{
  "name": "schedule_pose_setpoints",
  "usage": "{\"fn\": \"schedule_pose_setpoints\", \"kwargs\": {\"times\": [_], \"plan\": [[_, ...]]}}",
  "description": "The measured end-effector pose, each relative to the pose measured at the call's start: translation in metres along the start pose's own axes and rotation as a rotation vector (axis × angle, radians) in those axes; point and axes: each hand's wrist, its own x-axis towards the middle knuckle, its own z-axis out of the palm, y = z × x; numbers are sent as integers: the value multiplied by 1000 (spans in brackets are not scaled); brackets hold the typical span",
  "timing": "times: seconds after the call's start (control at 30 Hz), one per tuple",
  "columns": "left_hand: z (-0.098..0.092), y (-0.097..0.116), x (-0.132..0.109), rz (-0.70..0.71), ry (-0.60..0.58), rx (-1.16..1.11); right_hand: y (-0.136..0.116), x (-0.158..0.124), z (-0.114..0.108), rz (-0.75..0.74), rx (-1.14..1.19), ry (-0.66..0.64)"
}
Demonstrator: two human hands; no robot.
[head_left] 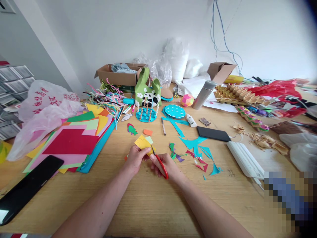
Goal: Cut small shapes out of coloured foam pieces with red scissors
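Note:
My left hand (pixel 135 160) pinches a piece of yellow craft paper or felt (pixel 142 141) with faint shapes drawn on it. Red-handled scissors (pixel 162 166) are in my right hand (pixel 165 164), their blades at the right edge of the yellow piece. A pale green scrap (pixel 149 140) shows just behind it. Beyond my hands lie a small orange rectangle (pixel 148 132) and a green fish-like cutout (pixel 132 129) with a red edge. Right of the scissors are purple, green and red offcuts (pixel 201 162) and blue offcuts (pixel 194 142).
Coloured sheets (pixel 71 140) and a black phone (pixel 32 185) lie left. Behind stand a blue base with beaded posts (pixel 146 115), a green panda bag (pixel 146 89) and a steel flask (pixel 204 95). Rightward are a glue bottle (pixel 191 120), a black power bank (pixel 213 134) and a white power strip (pixel 245 160).

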Motion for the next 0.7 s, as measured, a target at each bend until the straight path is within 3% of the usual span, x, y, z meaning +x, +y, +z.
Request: {"fn": "schedule_pose_setpoints", "kwargs": {"times": [0.7], "plan": [[-1, -1, 1, -5, -12, -6, -2, -1, -2, 14, 0, 7]]}}
